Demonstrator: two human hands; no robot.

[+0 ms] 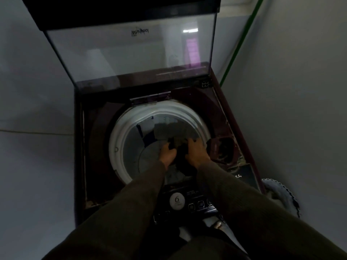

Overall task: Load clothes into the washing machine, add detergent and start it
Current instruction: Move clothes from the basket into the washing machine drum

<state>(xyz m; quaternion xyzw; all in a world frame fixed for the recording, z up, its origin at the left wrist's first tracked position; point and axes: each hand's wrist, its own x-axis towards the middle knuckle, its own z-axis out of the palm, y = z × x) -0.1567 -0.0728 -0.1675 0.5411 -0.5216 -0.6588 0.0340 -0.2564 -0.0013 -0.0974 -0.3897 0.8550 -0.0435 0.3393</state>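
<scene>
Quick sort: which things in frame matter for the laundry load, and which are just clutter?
Job:
left hand and right hand, both gripping the dark garment
drum
open lid
control panel

Lying about:
green pipe on the wall
pale cloth on the floor, right of the washer

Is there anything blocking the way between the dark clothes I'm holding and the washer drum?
Nothing visible does. The lid is raised, and both the left hand and right hand hold the dark garment already over the open drum, inside its white rim.
</scene>
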